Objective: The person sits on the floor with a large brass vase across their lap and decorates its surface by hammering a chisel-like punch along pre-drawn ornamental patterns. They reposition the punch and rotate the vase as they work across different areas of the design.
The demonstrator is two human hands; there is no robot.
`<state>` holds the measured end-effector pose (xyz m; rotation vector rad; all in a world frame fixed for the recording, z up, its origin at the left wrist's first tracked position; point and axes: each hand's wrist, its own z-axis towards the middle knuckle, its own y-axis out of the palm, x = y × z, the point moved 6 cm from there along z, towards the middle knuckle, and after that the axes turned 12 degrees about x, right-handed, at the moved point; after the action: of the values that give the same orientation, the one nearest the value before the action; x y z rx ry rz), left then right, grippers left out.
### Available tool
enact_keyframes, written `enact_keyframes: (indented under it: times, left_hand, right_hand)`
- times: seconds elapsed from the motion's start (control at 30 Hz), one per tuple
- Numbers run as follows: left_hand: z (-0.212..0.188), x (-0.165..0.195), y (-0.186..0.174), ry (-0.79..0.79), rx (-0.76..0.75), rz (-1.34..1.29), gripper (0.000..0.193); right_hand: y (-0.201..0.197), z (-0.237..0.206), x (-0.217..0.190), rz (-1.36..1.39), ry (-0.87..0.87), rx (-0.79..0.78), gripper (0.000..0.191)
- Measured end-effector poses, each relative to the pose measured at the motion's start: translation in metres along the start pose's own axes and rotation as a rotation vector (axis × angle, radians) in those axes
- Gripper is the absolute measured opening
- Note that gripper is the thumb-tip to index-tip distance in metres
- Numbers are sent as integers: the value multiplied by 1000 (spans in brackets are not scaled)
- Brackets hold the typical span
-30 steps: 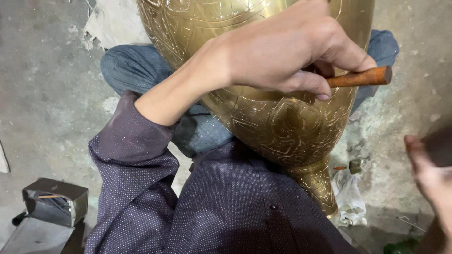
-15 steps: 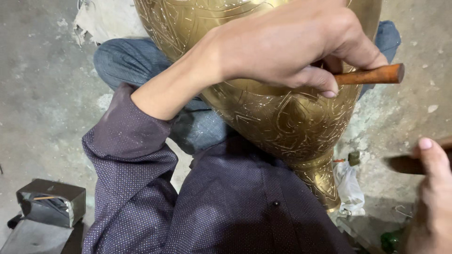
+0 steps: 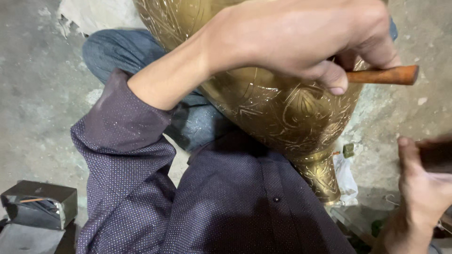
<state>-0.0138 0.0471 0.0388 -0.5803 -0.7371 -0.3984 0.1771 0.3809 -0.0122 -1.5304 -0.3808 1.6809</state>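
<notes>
Since 1 frame back your right hand (image 3: 421, 188) has risen further into view at the lower right, clasping a dark, blurred object (image 3: 435, 155). Your left hand (image 3: 301, 40) stays clenched around the wooden handle (image 3: 383, 75), its end jutting just beyond your fingers, pressed against the engraved brass vessel (image 3: 282, 108) beneath it.
</notes>
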Motion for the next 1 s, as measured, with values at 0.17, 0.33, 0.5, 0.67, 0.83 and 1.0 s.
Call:
enact_keyframes:
  times: [0.17,0.33,0.5,0.67,0.83,1.0]
  left_hand:
    - [0,-11,6,-59,-15,-6,48]
    - [3,-2,1,158,49,-52,49]
    - [2,-13,8,-193,-107,-74,46]
    - [7,7,3,165,-59,-109,39]
    - [3,2,2,181,16,-134,42]
    - [4,-5,8,79,-95,-217,35]
  right_hand:
    - [8,-4,-16,-22,41,-29,28]
    - [4,-5,-27,118,195,158,26]
    - [8,-9,-32,-88,-20,34,26]
    - [-5,-16,-20,42,49,112,27]
    - [-4,-18,-28,-110,-67,75,36]
    - [8,-25,-47,-263,-320,207,56]
